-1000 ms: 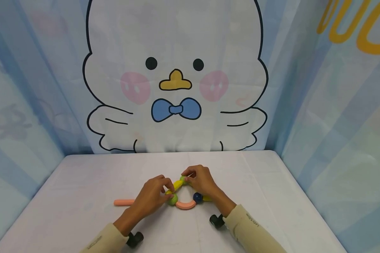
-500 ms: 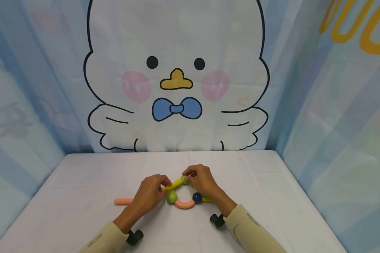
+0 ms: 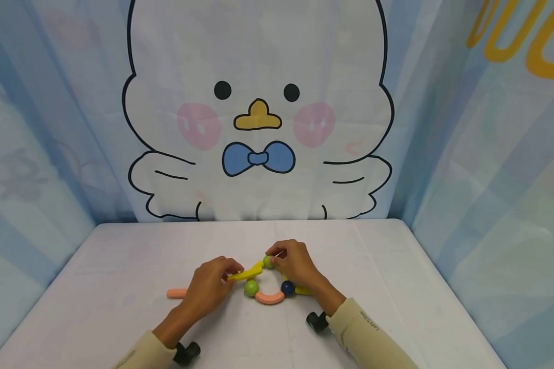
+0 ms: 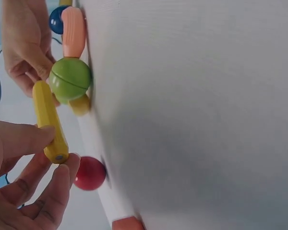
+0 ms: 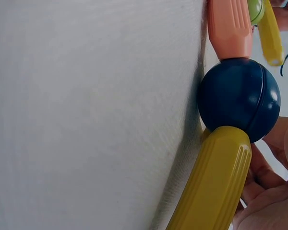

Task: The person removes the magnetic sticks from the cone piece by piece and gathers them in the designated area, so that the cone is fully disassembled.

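Note:
My left hand (image 3: 212, 284) pinches a straight yellow magnetic rod (image 4: 50, 122) between thumb and fingers, its near end uncovered. In the head view the rod slants above a green ball (image 3: 251, 289), its right end close to a light green ball (image 3: 268, 262). My right hand (image 3: 296, 264) holds that light green ball between thumb and fingers. Below, a curved orange rod (image 3: 270, 298) joins the green ball to a navy ball (image 3: 288, 288). Another yellow rod (image 5: 213, 177) extends from the navy ball, and a short yellow end (image 4: 80, 104) shows against the green ball.
An orange rod (image 3: 176, 293) lies left of my left hand on the white-covered table (image 3: 120, 256). A red ball (image 4: 90, 173) sits beyond my left fingers in the left wrist view. Black wrist devices (image 3: 186, 353) hang below both cuffs.
My left hand has moved left, drawing the yellow rod's near end up and away from the green ball. My right hand stays at the light green ball.

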A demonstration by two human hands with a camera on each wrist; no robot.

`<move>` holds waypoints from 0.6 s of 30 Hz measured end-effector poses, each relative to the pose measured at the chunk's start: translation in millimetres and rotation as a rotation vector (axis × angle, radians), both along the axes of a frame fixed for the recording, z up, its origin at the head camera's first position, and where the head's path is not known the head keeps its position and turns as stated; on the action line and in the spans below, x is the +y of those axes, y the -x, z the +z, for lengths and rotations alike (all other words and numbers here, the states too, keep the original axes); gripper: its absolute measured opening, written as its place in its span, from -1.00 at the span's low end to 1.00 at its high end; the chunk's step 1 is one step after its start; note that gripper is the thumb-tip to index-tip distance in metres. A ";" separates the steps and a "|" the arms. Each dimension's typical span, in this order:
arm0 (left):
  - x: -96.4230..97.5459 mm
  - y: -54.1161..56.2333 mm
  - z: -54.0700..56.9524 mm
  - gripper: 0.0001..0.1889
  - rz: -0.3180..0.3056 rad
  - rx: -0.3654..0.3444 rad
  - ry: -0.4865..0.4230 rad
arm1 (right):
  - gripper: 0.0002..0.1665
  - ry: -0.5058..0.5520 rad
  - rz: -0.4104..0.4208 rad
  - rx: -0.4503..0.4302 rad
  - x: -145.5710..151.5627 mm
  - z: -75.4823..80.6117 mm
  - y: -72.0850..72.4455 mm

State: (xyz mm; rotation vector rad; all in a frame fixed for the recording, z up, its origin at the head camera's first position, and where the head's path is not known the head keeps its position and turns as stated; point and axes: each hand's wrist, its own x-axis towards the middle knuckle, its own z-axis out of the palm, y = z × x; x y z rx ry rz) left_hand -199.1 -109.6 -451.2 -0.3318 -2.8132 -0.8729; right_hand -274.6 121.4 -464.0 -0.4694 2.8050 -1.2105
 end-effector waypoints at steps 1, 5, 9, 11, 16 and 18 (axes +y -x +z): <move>-2.3 -1.8 0.6 -0.71 0.008 -0.005 0.000 | -0.85 -0.002 0.001 0.004 -0.2 -0.1 -0.1; -13.1 -9.4 3.4 -0.71 0.032 -0.035 0.000 | -0.84 0.002 0.007 0.013 0.0 0.6 -0.6; -25.4 -16.6 6.3 -0.70 0.050 -0.063 0.022 | -0.84 0.003 0.013 0.016 0.5 0.9 -1.0; -31.9 -19.8 7.2 -0.69 0.061 -0.077 0.033 | -0.84 -0.001 0.008 0.012 0.4 0.5 -1.0; -49.2 -29.5 8.1 -0.65 0.079 -0.104 0.044 | -0.85 -0.004 0.003 0.002 0.1 0.6 -1.3; -56.2 -33.3 8.5 -0.65 0.081 -0.114 0.048 | -0.85 -0.002 0.005 0.002 0.3 1.3 -1.3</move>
